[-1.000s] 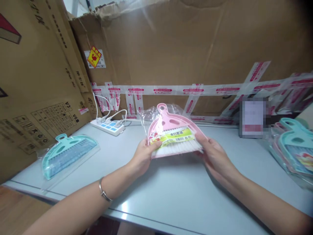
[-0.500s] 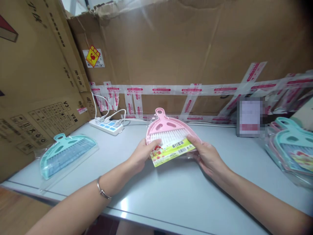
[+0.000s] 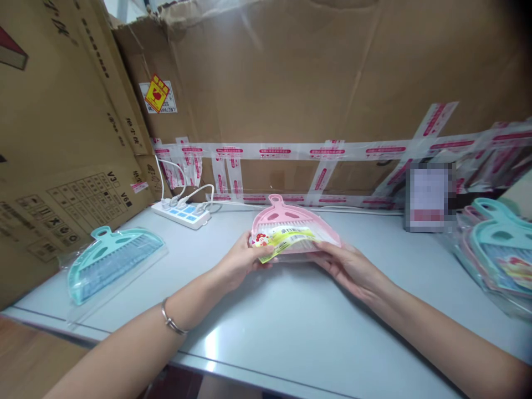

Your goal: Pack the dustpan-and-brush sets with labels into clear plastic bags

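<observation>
A pink dustpan (image 3: 293,213) with a white-bristled brush in it is held up over the table's middle, its looped handle pointing away from me. Clear plastic film wraps around it. Across the bristles lies a bent yellow-green card label (image 3: 286,237). My left hand (image 3: 239,256) grips the dustpan's lower left corner, the thumb pressing on the card. On the lower right edge, my right hand (image 3: 347,263) is closed with its thumb on top and its fingers underneath. The fingers under the dustpan are partly hidden.
A bagged teal dustpan (image 3: 116,257) lies on the table (image 3: 291,327) at left. More bagged dustpans (image 3: 501,244) are stacked at right. A white power strip (image 3: 183,213), a blurred upright device (image 3: 429,197) and large cardboard boxes (image 3: 266,83) stand behind.
The dustpan has tipped flatter and shifted slightly right. The card, flat and hanging past the dustpan's front edge before, now curves upward over the bristles. Both hands keep hold.
</observation>
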### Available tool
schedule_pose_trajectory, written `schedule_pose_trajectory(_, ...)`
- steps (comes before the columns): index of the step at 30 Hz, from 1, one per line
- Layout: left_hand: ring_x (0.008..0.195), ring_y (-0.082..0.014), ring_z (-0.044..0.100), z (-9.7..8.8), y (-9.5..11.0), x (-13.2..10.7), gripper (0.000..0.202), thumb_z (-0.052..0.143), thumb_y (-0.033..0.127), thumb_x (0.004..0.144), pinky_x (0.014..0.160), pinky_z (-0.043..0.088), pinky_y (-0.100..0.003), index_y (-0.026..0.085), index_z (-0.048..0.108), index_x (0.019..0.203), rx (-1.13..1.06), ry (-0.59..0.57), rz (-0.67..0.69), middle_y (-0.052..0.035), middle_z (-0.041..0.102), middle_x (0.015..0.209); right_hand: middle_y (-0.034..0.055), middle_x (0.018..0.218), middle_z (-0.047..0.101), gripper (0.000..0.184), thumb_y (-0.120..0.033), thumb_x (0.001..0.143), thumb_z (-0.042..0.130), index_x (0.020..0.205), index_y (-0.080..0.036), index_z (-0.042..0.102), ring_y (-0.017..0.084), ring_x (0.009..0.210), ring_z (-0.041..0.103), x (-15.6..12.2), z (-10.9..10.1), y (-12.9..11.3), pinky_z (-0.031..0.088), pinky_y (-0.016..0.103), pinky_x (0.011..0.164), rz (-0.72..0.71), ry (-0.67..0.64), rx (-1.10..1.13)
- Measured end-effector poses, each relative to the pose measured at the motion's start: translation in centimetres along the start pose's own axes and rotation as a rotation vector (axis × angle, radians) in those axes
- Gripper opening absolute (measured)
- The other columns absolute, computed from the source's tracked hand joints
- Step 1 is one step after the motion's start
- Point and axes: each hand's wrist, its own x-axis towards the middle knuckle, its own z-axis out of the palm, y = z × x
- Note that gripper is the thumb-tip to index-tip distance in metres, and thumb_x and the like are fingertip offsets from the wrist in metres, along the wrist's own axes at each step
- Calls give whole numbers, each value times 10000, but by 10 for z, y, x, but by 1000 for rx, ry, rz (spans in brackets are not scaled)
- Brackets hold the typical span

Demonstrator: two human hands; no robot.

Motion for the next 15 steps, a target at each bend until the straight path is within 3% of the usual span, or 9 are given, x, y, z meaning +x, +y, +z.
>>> schedule_pose_trajectory(4,735,-150,628,-2,-5,5,461,727,256,703,626,491,-275,155,472,1073,-17,46,12,-103,642,998,59,811,713,153,-21,733,579,826,-126,641,141,692,670,1,0,2,588,199,636,11,33,-25)
schedule_pose_trajectory(8,774,-175,632,-5,-7,7,565,792,179,586,685,493,-304,137,483,1058,23,58,27,-107,643,1002,61,840,712,158,-33,713,590,829,-129,639,148,711,668,1,-2,3,588,221,664,-22,9,-36)
schedule_pose_trajectory(11,857,-211,635,-5,-7,6,652,832,145,513,801,484,-359,135,498,1073,79,35,4,-107,648,1005,74,914,711,156,-180,771,619,917,-139,655,184,794,673,0,-3,5,590,280,711,-58,-51,-40)
schedule_pose_trajectory(15,922,-235,628,-5,-8,6,754,860,169,481,867,472,-414,134,479,1131,120,15,79,-121,645,1028,88,1040,693,422,-426,741,704,1080,-186,629,224,901,662,-3,-3,6,588,311,720,-88,-134,-86)
